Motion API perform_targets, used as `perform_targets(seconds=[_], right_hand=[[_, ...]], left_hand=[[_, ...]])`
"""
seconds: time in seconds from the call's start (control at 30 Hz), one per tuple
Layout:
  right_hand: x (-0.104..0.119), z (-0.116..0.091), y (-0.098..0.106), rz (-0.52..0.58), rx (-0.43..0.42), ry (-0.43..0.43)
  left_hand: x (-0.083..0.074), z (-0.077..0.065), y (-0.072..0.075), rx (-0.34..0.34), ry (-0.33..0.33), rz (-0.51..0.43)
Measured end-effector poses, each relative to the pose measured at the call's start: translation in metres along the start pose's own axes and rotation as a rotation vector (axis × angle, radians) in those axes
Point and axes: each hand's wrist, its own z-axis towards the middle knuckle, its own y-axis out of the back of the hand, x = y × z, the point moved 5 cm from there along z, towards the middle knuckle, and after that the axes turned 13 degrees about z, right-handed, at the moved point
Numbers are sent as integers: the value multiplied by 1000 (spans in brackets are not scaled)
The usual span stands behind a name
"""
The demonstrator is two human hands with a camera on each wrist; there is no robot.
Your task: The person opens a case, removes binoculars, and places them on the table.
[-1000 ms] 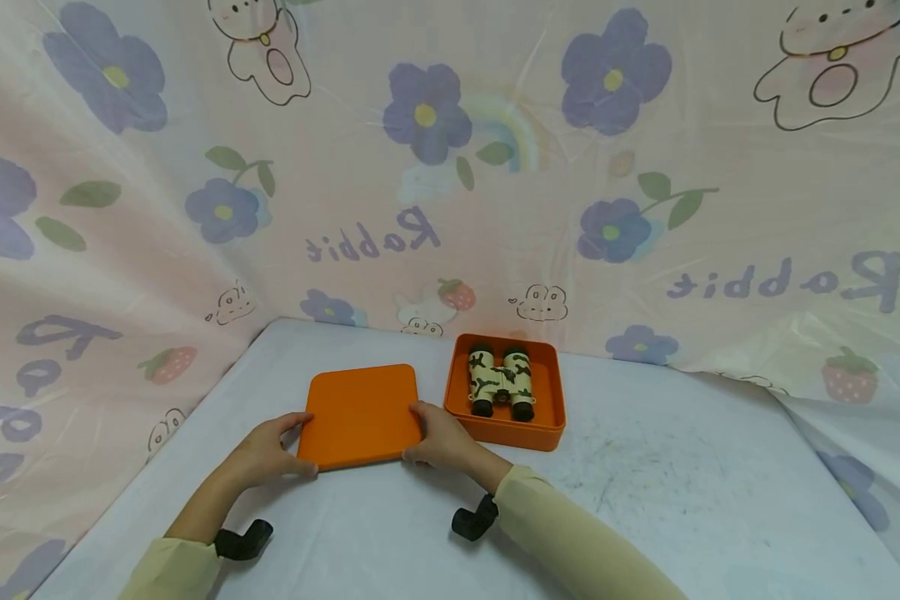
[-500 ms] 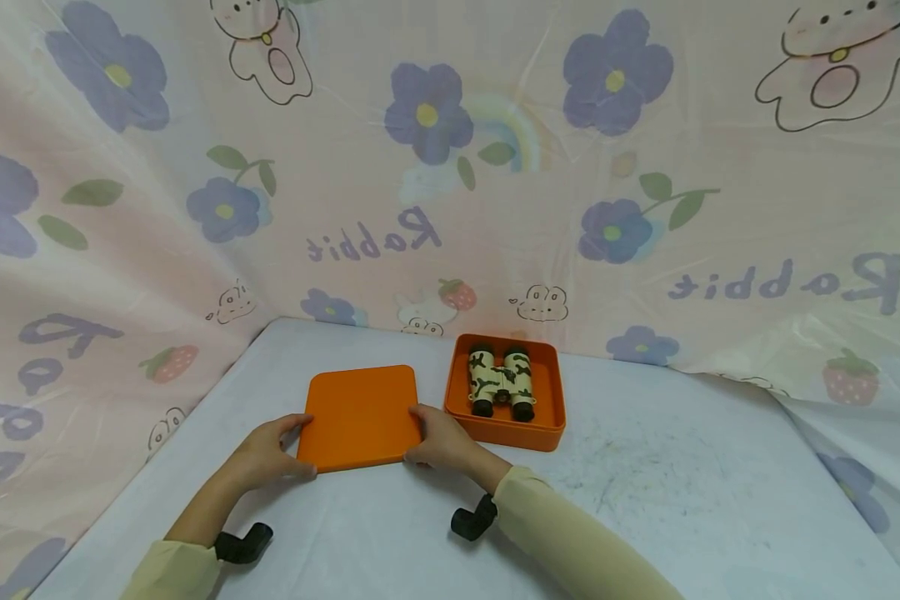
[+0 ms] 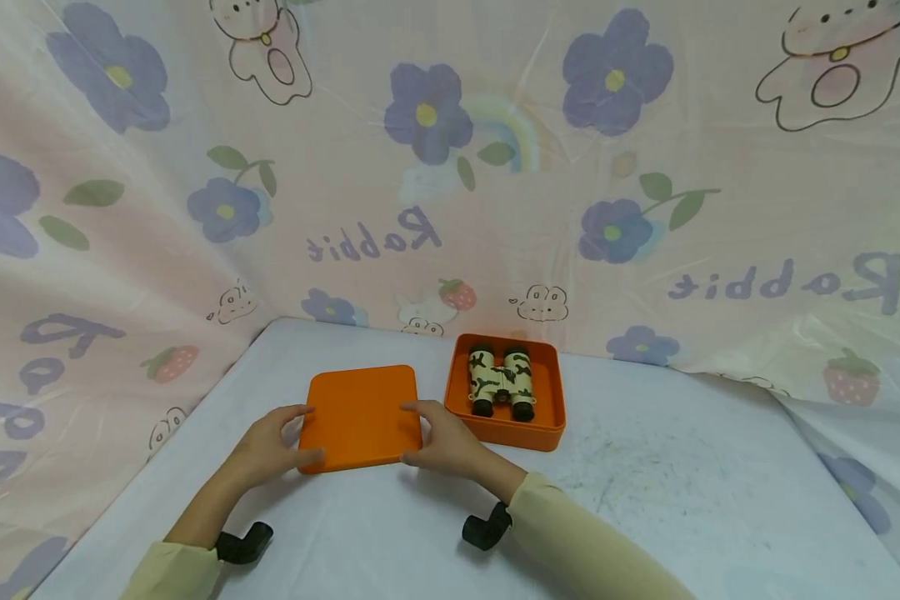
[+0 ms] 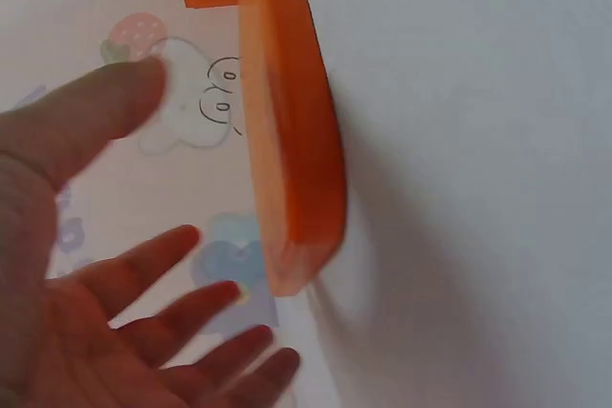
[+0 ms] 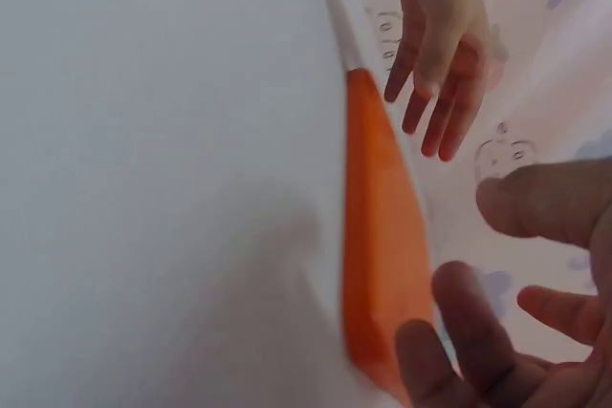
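An orange square lid [image 3: 360, 412] lies flat on the white table, its side wall showing in the left wrist view. My left hand [image 3: 266, 450] hovers at the lid's left edge; in the left wrist view its fingers are spread apart and clear of the lid. At the right edge is my right hand [image 3: 450, 442], thumb and fingers spread in the right wrist view, fingertips close over the rim. Behind the right hand stands an orange open box [image 3: 528, 435]. Inside it lie camouflage-patterned binoculars [image 3: 502, 379] with black ends.
A white cloth [image 3: 645, 500] covers the table, with dark smudges on its right part. A printed curtain [image 3: 495, 208] with flowers and rabbits hangs behind and along the left side. Black angled pieces [image 3: 243, 543] are worn at both wrists.
Both hands have let go of the lid and risen slightly off its edges. The right forearm has shifted a little to the right. Lid, box and binoculars stay in place.
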Motion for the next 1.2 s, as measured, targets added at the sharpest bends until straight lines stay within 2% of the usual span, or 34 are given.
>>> perform_targets(seconds=[0.17, 0.3, 0.47, 0.63, 0.77, 0.93, 1.2], right_hand=[[13, -18, 19, 8, 30, 51], [18, -29, 36, 7, 37, 93], [19, -45, 56, -16, 46, 108], [20, -57, 79, -123, 17, 127], [18, -62, 100, -213, -18, 139], [16, -61, 119, -252, -10, 104], [0, -46, 139, -436, -10, 38]], left_hand=[[-20, 1, 11, -107, -102, -32], [-37, 6, 11, -131, -151, -79], [-61, 20, 3, -105, -201, -170], [-85, 31, -4, -76, -263, -243], [-101, 39, -9, -49, -270, -260], [-119, 49, -17, -2, -275, -290], [-133, 70, -34, 50, -244, -328]])
